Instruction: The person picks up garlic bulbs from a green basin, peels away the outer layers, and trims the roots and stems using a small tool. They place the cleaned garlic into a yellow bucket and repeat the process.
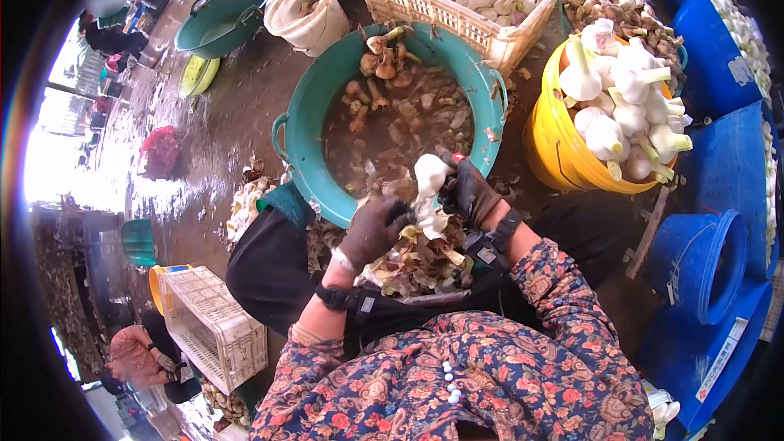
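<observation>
My right hand (pixel 472 192), in a dark glove, is closed around a white garlic bulb (pixel 430 173) held above the near rim of a green tub (pixel 291 140). Pale skin or stalk (pixel 430 219) hangs below the bulb. Just left of it, my gloved left hand (pixel 377 230) curls with its fingers drawn together; what they grip is hidden. Brown water in the tub holds unpeeled garlic bulbs (pixel 382 65), some piled at its far side. Loose garlic peelings (pixel 425 265) lie in my lap under both hands.
A yellow bucket (pixel 543 135) heaped with white garlic stands at right, near blue bins (pixel 710 57) and a blue bucket (pixel 694 265). Behind the tub are a white pail (pixel 314 28) and a cream crate (pixel 457 12) of garlic. Another person (pixel 143 355) sits at lower left beside a crate (pixel 233 343).
</observation>
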The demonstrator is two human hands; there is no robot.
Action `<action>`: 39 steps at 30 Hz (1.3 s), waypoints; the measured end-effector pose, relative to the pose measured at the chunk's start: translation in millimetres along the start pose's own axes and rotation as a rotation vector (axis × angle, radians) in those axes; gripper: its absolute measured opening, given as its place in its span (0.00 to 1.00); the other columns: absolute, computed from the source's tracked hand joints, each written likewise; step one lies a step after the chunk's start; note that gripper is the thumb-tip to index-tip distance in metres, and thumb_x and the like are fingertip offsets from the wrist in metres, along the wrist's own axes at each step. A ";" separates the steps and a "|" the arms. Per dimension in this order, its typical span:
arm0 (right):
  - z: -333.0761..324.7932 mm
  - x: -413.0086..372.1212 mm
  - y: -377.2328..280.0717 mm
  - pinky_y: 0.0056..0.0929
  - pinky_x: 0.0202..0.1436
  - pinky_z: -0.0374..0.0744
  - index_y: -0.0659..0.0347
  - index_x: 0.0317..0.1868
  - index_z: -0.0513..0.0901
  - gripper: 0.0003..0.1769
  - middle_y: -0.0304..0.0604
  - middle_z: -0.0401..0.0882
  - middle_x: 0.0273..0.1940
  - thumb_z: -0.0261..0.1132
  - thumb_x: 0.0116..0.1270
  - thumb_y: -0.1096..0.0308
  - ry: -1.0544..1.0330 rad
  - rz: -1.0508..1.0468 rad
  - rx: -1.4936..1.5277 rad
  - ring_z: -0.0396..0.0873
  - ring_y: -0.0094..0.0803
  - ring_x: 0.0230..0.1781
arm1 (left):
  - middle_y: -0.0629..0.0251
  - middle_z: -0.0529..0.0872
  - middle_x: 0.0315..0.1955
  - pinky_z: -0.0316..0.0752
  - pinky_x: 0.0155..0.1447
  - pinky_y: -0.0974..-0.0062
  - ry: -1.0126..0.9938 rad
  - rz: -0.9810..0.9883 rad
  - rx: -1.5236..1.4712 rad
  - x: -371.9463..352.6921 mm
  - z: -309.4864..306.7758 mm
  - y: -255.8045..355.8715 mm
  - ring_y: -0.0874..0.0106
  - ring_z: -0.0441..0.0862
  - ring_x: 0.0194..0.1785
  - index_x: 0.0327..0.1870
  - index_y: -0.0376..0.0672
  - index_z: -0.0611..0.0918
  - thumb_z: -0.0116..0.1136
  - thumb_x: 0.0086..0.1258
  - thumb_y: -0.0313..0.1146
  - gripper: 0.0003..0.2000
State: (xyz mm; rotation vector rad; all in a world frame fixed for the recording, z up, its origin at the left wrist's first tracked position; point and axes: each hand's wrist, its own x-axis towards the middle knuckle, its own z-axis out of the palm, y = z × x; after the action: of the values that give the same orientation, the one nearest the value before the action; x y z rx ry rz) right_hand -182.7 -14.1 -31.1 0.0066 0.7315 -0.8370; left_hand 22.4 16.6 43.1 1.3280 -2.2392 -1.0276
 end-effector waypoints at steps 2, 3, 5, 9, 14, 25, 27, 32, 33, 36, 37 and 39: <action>24.7 -23.4 -16.8 0.23 0.12 0.61 0.51 0.31 0.77 0.19 0.27 0.68 0.16 0.53 0.67 0.46 0.056 0.005 -0.021 0.65 0.21 0.11 | 0.58 0.83 0.27 0.74 0.39 0.71 -0.131 -0.074 0.088 -15.6 -3.7 -11.9 0.63 0.80 0.31 0.36 0.38 0.82 0.63 0.59 0.32 0.08; 29.4 -28.9 -18.9 0.22 0.12 0.59 0.50 0.26 0.75 0.20 0.26 0.66 0.14 0.53 0.66 0.45 0.111 0.021 -0.045 0.63 0.20 0.10 | 0.59 0.83 0.26 0.74 0.38 0.72 -0.181 -0.153 0.149 -23.9 -3.8 -19.2 0.64 0.81 0.30 0.36 0.38 0.82 0.65 0.58 0.35 0.11; 14.8 -15.8 -18.9 0.21 0.14 0.59 0.49 0.26 0.75 0.21 0.24 0.66 0.15 0.53 0.65 0.43 -0.022 0.068 0.032 0.62 0.21 0.11 | 0.59 0.83 0.24 0.74 0.38 0.73 -0.218 -0.227 0.214 -22.5 -4.5 -21.8 0.66 0.81 0.29 0.35 0.38 0.82 0.66 0.57 0.39 0.13; 21.3 -14.0 -2.1 0.19 0.17 0.60 0.48 0.28 0.74 0.19 0.23 0.65 0.15 0.53 0.65 0.43 -0.047 0.093 0.155 0.63 0.18 0.12 | 0.63 0.84 0.24 0.74 0.37 0.77 0.227 -0.291 -0.143 12.1 3.4 15.6 0.78 0.79 0.29 0.32 0.35 0.81 0.67 0.58 0.42 0.16; 35.9 -20.6 -3.4 0.24 0.17 0.73 0.51 0.34 0.78 0.20 0.28 0.71 0.16 0.51 0.66 0.44 -0.009 -0.087 0.032 0.73 0.22 0.14 | 0.60 0.82 0.21 0.72 0.32 0.76 0.374 -0.238 -0.220 41.8 23.8 0.2 0.76 0.77 0.25 0.28 0.36 0.80 0.66 0.58 0.36 0.11; 72.1 -118.8 -70.3 0.19 0.30 0.68 0.63 0.40 0.80 0.13 0.30 0.76 0.30 0.62 0.66 0.60 0.281 -0.832 -0.676 0.68 0.15 0.29 | 0.55 0.86 0.34 0.76 0.44 0.69 0.068 -0.544 0.072 30.3 10.5 -77.7 0.62 0.84 0.40 0.42 0.38 0.82 0.60 0.58 0.37 0.14; 86.1 -170.5 -91.0 0.23 0.32 0.70 0.62 0.33 0.78 0.09 0.32 0.73 0.26 0.65 0.63 0.65 0.572 -1.274 -1.034 0.70 0.18 0.28 | 0.53 0.85 0.33 0.76 0.42 0.69 0.008 -0.473 0.190 33.5 4.2 -59.7 0.61 0.84 0.38 0.39 0.36 0.83 0.64 0.57 0.46 0.20; 56.8 -246.8 -145.8 0.39 0.33 0.75 0.65 0.34 0.80 0.14 0.51 0.79 0.28 0.66 0.57 0.61 1.260 -1.502 -1.480 0.79 0.42 0.28 | 0.53 0.85 0.31 0.73 0.43 0.63 0.056 -0.478 0.120 44.4 14.2 -111.8 0.56 0.82 0.40 0.36 0.39 0.84 0.58 0.59 0.51 0.20; 34.7 -250.6 -158.0 0.42 0.35 0.76 0.65 0.35 0.80 0.16 0.54 0.80 0.31 0.66 0.56 0.60 1.395 -1.392 -1.727 0.80 0.48 0.30 | 0.52 0.85 0.32 0.73 0.43 0.62 -0.018 -0.494 0.120 49.0 7.6 -109.0 0.54 0.81 0.40 0.35 0.39 0.84 0.56 0.59 0.52 0.21; 14.0 -256.3 -158.6 0.45 0.37 0.75 0.63 0.38 0.82 0.18 0.57 0.80 0.32 0.65 0.53 0.57 1.402 -0.598 -1.853 0.79 0.54 0.35 | 0.50 0.84 0.32 0.73 0.44 0.61 0.008 -0.494 0.107 56.8 6.3 -135.9 0.52 0.81 0.41 0.35 0.39 0.83 0.57 0.56 0.50 0.21; 9.8 -257.3 -153.9 0.44 0.37 0.75 0.62 0.37 0.82 0.18 0.57 0.80 0.30 0.65 0.52 0.56 1.318 -0.630 -1.825 0.79 0.53 0.35 | 0.49 0.84 0.33 0.73 0.46 0.62 0.020 -0.547 0.033 60.6 3.7 -141.6 0.54 0.81 0.42 0.37 0.39 0.83 0.57 0.56 0.50 0.21; 2.1 -261.7 -151.5 0.44 0.36 0.75 0.62 0.37 0.81 0.19 0.57 0.80 0.30 0.66 0.52 0.55 1.293 -0.455 -1.892 0.79 0.53 0.35 | 0.51 0.84 0.37 0.73 0.51 0.65 0.105 -0.577 0.039 69.7 2.3 -159.7 0.55 0.81 0.44 0.40 0.38 0.82 0.58 0.55 0.49 0.22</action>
State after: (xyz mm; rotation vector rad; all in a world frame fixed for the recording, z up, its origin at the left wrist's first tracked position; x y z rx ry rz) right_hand -400.0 57.7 166.5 -1.4640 2.5764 -0.1418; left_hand 83.9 -90.5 -79.9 2.0607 -1.8402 -1.0552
